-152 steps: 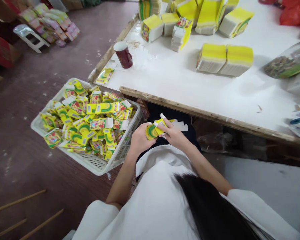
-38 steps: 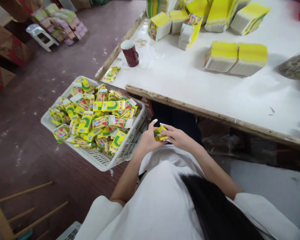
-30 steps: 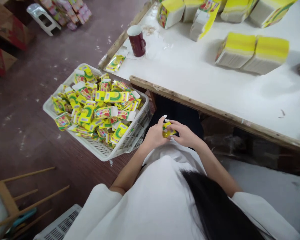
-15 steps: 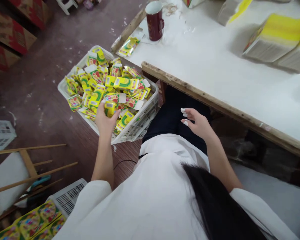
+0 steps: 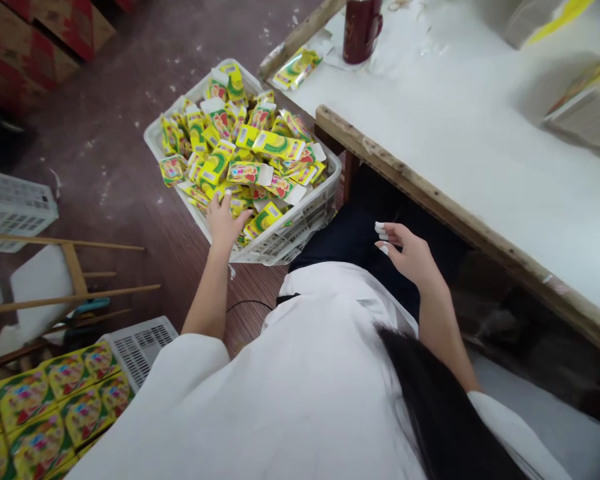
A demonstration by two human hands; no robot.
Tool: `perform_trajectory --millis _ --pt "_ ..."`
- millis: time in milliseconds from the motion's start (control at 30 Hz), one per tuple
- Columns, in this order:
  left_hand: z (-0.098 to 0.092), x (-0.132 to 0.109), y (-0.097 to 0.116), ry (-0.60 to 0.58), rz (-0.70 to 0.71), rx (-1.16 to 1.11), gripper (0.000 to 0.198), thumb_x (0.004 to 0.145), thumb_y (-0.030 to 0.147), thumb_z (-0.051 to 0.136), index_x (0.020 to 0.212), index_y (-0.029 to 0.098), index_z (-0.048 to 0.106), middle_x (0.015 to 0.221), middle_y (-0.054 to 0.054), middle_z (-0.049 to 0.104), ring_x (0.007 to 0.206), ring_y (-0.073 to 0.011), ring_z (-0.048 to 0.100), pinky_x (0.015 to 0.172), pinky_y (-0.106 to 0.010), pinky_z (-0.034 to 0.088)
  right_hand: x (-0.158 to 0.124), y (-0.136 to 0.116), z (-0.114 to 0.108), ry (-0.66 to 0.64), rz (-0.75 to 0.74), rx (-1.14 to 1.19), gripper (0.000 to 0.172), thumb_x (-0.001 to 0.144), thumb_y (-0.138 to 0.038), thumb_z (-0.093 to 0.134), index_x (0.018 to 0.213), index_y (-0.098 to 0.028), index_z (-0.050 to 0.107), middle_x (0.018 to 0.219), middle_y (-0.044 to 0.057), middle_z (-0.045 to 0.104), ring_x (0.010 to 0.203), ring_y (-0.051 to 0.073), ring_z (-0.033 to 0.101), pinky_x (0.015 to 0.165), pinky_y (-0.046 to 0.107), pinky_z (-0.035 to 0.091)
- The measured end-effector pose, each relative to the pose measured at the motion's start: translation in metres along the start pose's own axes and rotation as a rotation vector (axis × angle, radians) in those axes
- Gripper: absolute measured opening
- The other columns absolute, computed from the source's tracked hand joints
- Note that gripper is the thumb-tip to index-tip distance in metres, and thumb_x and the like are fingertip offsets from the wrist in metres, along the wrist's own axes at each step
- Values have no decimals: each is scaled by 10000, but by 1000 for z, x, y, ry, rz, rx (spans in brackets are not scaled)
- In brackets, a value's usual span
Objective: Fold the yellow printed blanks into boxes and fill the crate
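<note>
A white plastic basket (image 5: 153, 137) is heaped with small yellow-and-green cartons (image 5: 215, 163), some with white end flaps standing up. At the basket's near side, my left hand (image 5: 225, 223) reaches over the rim with its fingers and thumb spread among the cartons. Its fingertips are at the pile, and no carton is visibly gripped. My right hand (image 5: 407, 257) hovers above my lap, fingers bent and thumb apart, holding nothing. White coverings or tape show on its fingertips.
A white table (image 5: 460, 133) with a worn wooden edge lies to the right, bearing a dark red mug (image 5: 360, 33), a yellow packet (image 5: 297, 67) and blurred paper stacks (image 5: 590, 110). Left are a wooden-legged chair (image 5: 75, 267), a crate (image 5: 23, 207), packed yellow boxes (image 5: 40, 407) and red-brown cartons (image 5: 40, 60).
The head view has shifted, so the basket and table sit further right and higher. My left hand's fingers have spread wider over the cartons. The right hand keeps nearly the same pose.
</note>
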State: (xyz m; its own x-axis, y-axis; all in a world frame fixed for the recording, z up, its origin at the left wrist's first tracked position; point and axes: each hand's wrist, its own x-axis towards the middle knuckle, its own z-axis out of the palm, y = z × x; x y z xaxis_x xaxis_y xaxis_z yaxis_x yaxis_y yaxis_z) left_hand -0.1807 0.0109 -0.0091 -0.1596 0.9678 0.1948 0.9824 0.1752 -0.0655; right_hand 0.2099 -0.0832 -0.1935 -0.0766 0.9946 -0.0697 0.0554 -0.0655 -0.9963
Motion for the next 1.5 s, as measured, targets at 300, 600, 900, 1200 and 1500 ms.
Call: perform_trajectory --millis 300,600,900,1200,1500 --pt "16 -56 49 -313 131 132 420 963 500 523 1186 162 631 1144 -143 678 1068 -277 627 904 -350 462 -1 6 -1 -9 -2 -41 363 840 -346 648 1171 -198 663 1145 112 741 1008 264 724 978 483 565" --pt "23 -54 47 -272 177 203 365 1015 443 394 947 191 649 1049 -145 689 994 -298 638 775 -342 421 -1 -32 -44 289 -134 -238 231 882 -258 568 1064 -209 701 964 79 758 882 246 736 871 427 596" --pt "28 -51 38 -204 186 293 433 997 516 423 982 169 682 1005 -108 698 927 -253 619 710 -301 349 7 30 -94 772 -38 -595 336 865 -261 551 1179 -153 597 1031 124 697 974 268 669 905 447 536" --pt "27 -47 53 -228 180 363 405 982 492 490 939 135 676 950 -83 697 803 -177 564 629 -258 274 23 27 -74 829 160 -723 402 925 -218 452 1314 -163 538 1054 112 713 983 263 622 836 362 494" --pt "33 -44 64 -272 201 423 424 994 514 429 956 154 649 930 -56 665 759 -164 521 607 -251 239 26 25 -76 782 214 -728 286 982 -243 436 1161 -182 650 978 84 726 927 234 607 770 314 423"
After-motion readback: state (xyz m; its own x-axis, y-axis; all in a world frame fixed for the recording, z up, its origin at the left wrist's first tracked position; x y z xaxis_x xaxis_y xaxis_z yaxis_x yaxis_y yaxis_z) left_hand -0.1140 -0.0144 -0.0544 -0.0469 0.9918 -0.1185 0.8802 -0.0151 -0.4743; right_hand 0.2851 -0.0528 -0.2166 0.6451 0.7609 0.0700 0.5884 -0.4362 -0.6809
